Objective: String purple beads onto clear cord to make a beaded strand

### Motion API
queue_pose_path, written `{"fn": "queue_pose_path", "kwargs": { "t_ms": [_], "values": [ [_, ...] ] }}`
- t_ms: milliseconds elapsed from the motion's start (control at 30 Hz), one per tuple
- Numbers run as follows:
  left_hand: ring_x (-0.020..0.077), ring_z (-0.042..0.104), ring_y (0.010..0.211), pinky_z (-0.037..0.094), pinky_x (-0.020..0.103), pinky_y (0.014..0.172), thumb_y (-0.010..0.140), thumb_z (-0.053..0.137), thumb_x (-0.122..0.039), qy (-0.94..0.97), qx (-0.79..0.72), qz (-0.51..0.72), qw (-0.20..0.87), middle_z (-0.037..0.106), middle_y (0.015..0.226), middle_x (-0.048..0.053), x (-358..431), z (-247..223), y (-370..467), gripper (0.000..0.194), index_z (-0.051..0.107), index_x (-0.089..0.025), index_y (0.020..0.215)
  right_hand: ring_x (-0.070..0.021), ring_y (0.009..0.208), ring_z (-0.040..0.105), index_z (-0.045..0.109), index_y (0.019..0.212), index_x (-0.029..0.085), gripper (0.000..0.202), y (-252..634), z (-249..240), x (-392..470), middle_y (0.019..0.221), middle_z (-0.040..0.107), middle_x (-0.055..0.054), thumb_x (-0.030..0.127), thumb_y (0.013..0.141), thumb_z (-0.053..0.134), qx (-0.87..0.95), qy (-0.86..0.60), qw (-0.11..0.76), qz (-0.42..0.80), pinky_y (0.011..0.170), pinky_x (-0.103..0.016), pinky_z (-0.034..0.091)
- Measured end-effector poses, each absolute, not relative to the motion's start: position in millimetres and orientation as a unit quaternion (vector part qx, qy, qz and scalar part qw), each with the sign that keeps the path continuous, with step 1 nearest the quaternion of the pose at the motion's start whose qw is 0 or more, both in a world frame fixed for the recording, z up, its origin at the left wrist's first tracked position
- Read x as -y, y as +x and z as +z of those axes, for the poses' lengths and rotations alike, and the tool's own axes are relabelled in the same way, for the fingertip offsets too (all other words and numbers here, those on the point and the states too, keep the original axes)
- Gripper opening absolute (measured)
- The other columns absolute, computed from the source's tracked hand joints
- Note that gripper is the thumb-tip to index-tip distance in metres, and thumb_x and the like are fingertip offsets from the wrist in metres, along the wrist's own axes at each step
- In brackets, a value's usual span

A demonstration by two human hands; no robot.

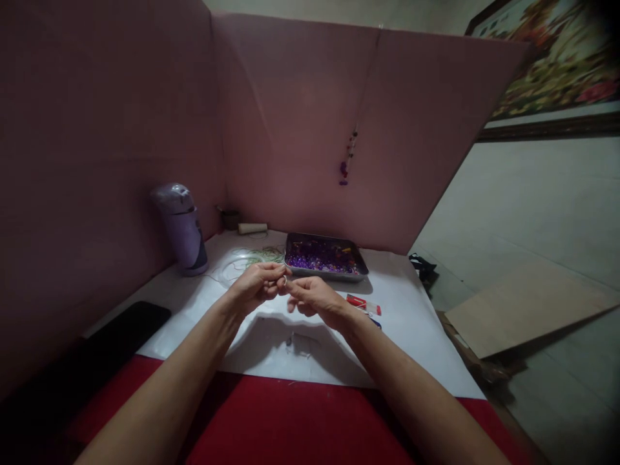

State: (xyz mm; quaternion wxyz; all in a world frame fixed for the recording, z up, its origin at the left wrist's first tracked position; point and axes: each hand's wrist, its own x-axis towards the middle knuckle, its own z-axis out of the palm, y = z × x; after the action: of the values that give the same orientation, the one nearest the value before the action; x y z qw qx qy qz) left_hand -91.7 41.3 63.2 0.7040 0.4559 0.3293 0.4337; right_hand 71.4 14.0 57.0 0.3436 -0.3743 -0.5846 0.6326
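My left hand (258, 284) and my right hand (317, 299) meet fingertip to fingertip above the white sheet. Both are closed in a pinch on a tiny pale thing (285, 280) that looks like a bit of thread or a small loop, too small to tell. Just behind them stands a metal tray (334, 278) filled with mostly purple beads (322, 255). Loose greenish and pale strands (264, 256) and a clear coil of line (232, 265) lie beyond my left hand. Beside my right wrist is a red and clear packet (363, 305), with a blue-handled item (374, 321) partly hidden.
A purple bottle (184, 232) stands at left, behind a dark phone-like slab (140, 323). At the back are a thread spool (252, 228) and a dark cup (229, 218). A bead strand (345, 169) hangs against the pink partition (290, 116). A small clear scrap (300, 344) lies in front.
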Motion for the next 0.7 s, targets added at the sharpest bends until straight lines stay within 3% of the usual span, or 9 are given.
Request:
{"fn": "queue_pose_path", "kwargs": {
  "t_ms": [133, 400, 600, 700],
  "values": [
    [0.0009, 0.034, 0.034, 0.022, 0.012, 0.035, 0.075, 0.061, -0.014, 0.427, -0.338, 0.469, 0.695, 0.049, 0.048, 0.0, -44.6, 65.0, -96.4, 0.007, 0.061, -0.007, 0.074, -0.0037, 0.039, 0.022, 0.063, 0.068, 0.014, 0.042, 73.6, 53.3, -17.0, 0.046, 0.04, 0.007, 0.055, 0.066, 0.067, 0.581, -0.398, 0.356, 0.615, 0.04, -0.02, 0.011],
    [-0.0004, 0.029, 0.031, 0.019, 0.012, 0.033, 0.075, 0.056, -0.008, 0.4, -0.348, 0.534, 0.659, 0.046, 0.046, -0.001, -49.4, 70.0, -109.3, 0.007, 0.06, -0.006, 0.07, -0.0055, 0.044, 0.03, 0.065, 0.062, 0.014, 0.027, 92.0, 54.9, -24.8, 0.049, 0.046, 0.004, 0.04, 0.064, 0.07, 0.613, -0.437, 0.336, 0.566, 0.044, -0.021, 0.018],
    [0.0, 0.028, 0.03, 0.015, 0.013, 0.032, 0.072, 0.059, -0.008, 0.409, -0.37, 0.538, 0.637, 0.045, 0.044, -0.002, -53.7, 64.9, -110.7, 0.005, 0.059, -0.007, 0.067, -0.0065, 0.043, 0.032, 0.065, 0.067, 0.015, 0.024, 96.0, 49.0, -32.2, 0.051, 0.049, 0.004, 0.039, 0.064, 0.068, 0.602, -0.472, 0.395, 0.508, 0.043, -0.021, 0.019],
    [0.0008, 0.029, 0.03, 0.015, 0.014, 0.032, 0.07, 0.062, -0.011, 0.419, -0.374, 0.536, 0.631, 0.046, 0.043, -0.002, -51.6, 64.8, -106.8, 0.006, 0.059, -0.007, 0.066, -0.0081, 0.044, 0.037, 0.066, 0.069, 0.016, 0.022, 92.4, 41.3, -36.3, 0.052, 0.052, 0.003, 0.038, 0.065, 0.066, 0.61, -0.489, 0.431, 0.451, 0.045, -0.022, 0.026]
  ]
}}
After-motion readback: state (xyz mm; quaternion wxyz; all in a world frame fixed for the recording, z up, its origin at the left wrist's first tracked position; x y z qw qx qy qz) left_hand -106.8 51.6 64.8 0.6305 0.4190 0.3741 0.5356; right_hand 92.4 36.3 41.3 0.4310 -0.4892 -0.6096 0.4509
